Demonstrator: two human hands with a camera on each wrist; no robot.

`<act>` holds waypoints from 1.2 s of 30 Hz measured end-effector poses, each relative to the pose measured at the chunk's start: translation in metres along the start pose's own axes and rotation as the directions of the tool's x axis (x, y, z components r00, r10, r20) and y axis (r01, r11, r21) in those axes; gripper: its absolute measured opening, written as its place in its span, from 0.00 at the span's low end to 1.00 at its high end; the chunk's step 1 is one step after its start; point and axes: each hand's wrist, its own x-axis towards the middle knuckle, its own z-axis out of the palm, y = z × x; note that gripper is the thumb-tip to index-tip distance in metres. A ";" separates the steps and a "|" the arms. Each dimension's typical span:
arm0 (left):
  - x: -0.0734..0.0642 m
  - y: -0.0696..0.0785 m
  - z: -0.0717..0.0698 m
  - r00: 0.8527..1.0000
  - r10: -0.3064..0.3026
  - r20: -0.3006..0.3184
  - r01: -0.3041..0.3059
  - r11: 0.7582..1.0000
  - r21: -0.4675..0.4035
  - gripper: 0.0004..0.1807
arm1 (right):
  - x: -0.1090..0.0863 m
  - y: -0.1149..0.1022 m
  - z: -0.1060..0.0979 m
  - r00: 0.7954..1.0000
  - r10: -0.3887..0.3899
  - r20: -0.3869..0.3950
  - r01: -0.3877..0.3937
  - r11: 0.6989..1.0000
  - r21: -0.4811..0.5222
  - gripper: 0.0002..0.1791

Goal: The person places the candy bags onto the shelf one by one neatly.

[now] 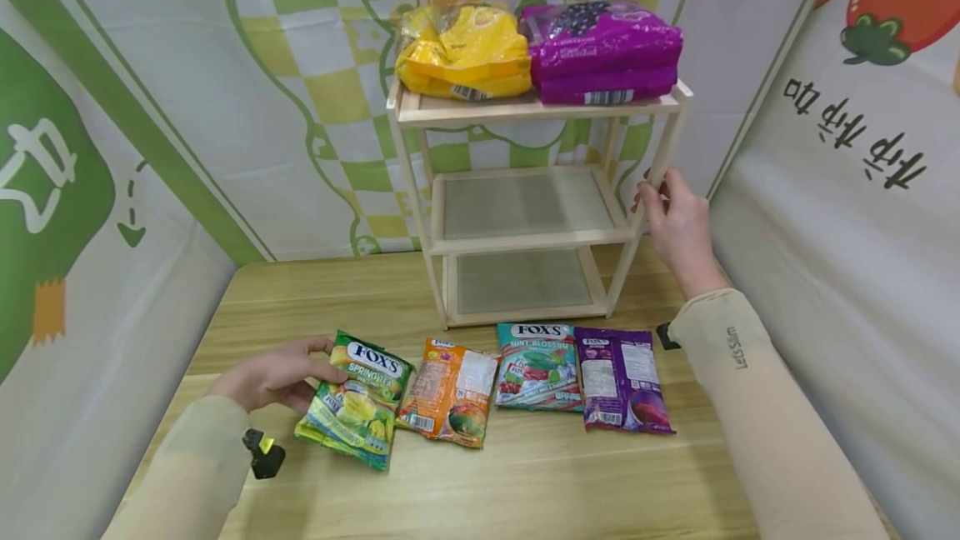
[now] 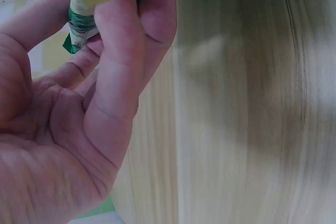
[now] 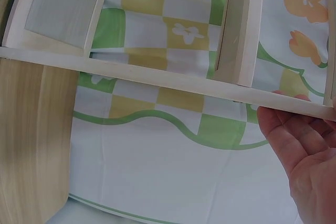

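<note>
— Doing what with the left hand (image 1: 273,373)?
— Pinching the green packet (image 1: 360,398), marked FOX'S Spring Tea, with thumb over the top face and fingers tucked beneath. Tilted, at the left end of a row. Cannot tell whether fully clear of the counter (image 1: 540,494).
— And with the right hand (image 1: 681,227)?
— Gripping the right front post (image 1: 667,140) of the wooden rack (image 1: 532,238), thumb and curled fingers round it, between top and middle shelves.
— Lying just right of the green packet?
— See an orange packet (image 1: 452,390), back face up, very close to the green edge; cannot tell whether touching. Further right, find a mint packet (image 1: 537,367), front face up, then a purple packet (image 1: 625,377), back face up, right beside it. All flat on the counter, in front of the rack.
— And higher up?
— Loaded on the top shelf with a yellow bag (image 1: 465,52) and a purple bag (image 1: 603,52), side by side and touching. Backed by a cloth (image 1: 348,115) printed with green and yellow checks.
</note>
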 end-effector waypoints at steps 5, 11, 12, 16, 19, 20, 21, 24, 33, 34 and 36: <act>-0.004 0.007 0.000 1.000 0.010 0.004 -0.010 1.000 -0.003 0.30 | 0.000 0.000 0.000 1.000 0.001 0.002 -0.001 1.000 -0.002 0.16; -0.009 0.014 0.000 0.999 0.033 -0.023 -0.033 0.999 -0.025 0.31 | 0.001 0.000 0.000 1.000 -0.005 -0.007 0.005 1.000 -0.003 0.15; -0.010 0.016 -0.001 0.999 0.040 -0.030 -0.041 0.999 -0.027 0.31 | 0.001 0.000 0.000 1.000 -0.005 -0.008 0.005 1.000 -0.004 0.15; -0.011 0.018 -0.002 0.997 0.063 -0.048 -0.066 0.997 -0.046 0.28 | 0.001 0.000 0.001 1.000 -0.008 -0.010 0.008 1.000 0.000 0.16; -0.013 0.020 -0.003 0.996 0.076 -0.052 -0.079 0.995 -0.054 0.27 | 0.001 0.001 0.001 1.000 -0.014 -0.012 0.014 1.000 0.003 0.16; -0.013 0.021 -0.003 0.995 0.079 -0.052 -0.082 0.995 -0.058 0.27 | 0.001 0.001 0.001 1.000 -0.014 -0.013 0.014 1.000 0.006 0.16; -0.013 0.022 -0.003 0.995 0.082 -0.055 -0.085 0.995 -0.059 0.28 | 0.001 0.001 0.001 1.000 -0.014 -0.012 0.014 1.000 0.011 0.16; -0.014 0.024 -0.002 0.994 0.091 -0.063 -0.095 0.994 -0.060 0.30 | 0.001 0.001 0.000 1.000 -0.012 -0.010 0.012 1.000 0.012 0.16; -0.014 0.031 0.004 0.989 0.134 -0.061 -0.139 0.987 -0.081 0.29 | 0.000 0.000 0.001 1.000 0.000 -0.005 0.000 1.000 0.030 0.16; -0.013 0.032 0.005 0.988 0.139 -0.060 -0.144 0.986 -0.082 0.29 | 0.000 0.000 0.001 1.000 0.002 -0.005 -0.002 1.000 0.027 0.16; -0.012 0.033 0.007 0.987 0.149 -0.061 -0.154 0.984 -0.085 0.30 | 0.000 0.001 0.001 1.000 0.008 -0.004 -0.008 1.000 0.019 0.16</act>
